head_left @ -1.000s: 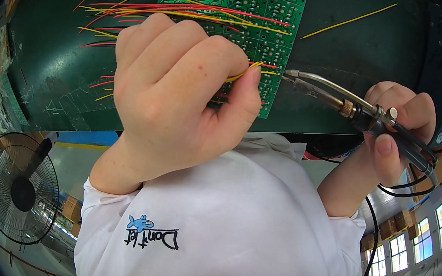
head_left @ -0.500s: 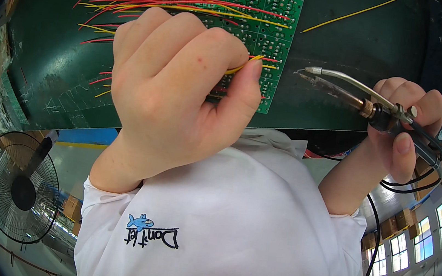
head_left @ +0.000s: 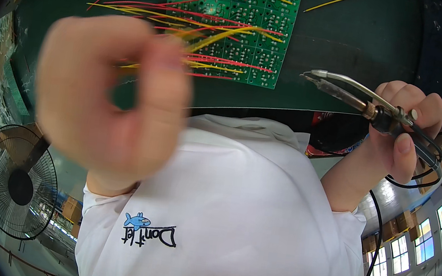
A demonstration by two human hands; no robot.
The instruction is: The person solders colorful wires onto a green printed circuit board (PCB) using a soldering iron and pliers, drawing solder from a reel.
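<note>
Green circuit board [head_left: 247,14] behind blurred left hand [head_left: 110,97]

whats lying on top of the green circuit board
Red and yellow wires lie across the green circuit board. The blurred left hand covers their near ends, so what its fingers pinch is hidden.

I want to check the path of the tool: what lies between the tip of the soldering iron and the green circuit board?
In the head view, only bare dark green mat separates the soldering iron tip from the green circuit board. The right hand holds the iron.
</note>
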